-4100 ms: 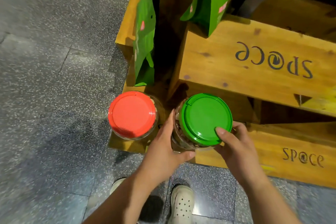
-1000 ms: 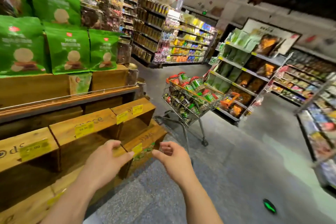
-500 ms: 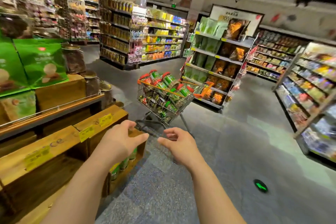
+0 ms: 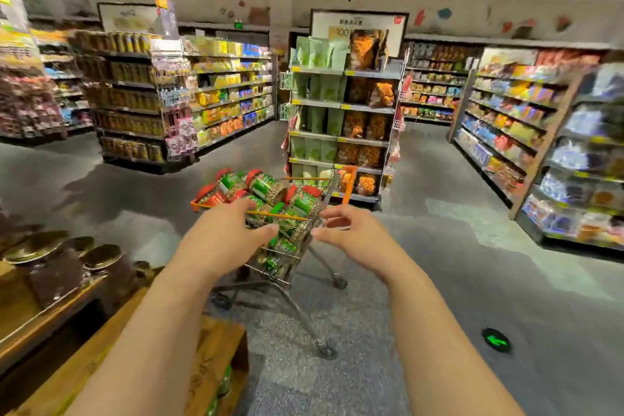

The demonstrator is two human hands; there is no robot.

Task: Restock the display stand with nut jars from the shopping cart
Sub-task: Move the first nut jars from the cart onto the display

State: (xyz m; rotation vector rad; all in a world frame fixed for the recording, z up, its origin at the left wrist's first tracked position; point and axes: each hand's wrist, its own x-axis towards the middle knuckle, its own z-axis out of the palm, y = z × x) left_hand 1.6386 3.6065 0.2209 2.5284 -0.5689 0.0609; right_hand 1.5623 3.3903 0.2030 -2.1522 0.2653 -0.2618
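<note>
A wire shopping cart (image 4: 300, 258) with an orange rim stands ahead of me on the grey floor, piled with several nut jars (image 4: 266, 187) that have green labels and red or green lids. My left hand (image 4: 226, 235) is stretched out in front of the cart's near left side, fingers relaxed and holding nothing. To the cart's right, my right hand (image 4: 351, 233) is stretched out too, loosely open and empty. The wooden display stand (image 4: 209, 351) is at the lower left, with green-lidded jars partly visible in its lowest crate.
Large dark jars with metal lids (image 4: 98, 255) sit on the stand's shelf at the left. A shelf unit of snack bags (image 4: 341, 118) stands just behind the cart. Long shelving rows line both sides. A green arrow marker (image 4: 495, 341) glows on the floor.
My view has swung right from the stand toward the cart, which is now closer and centred. Both empty hands have stretched out toward the cart. Earlier they held a green-lidded jar at the stand.
</note>
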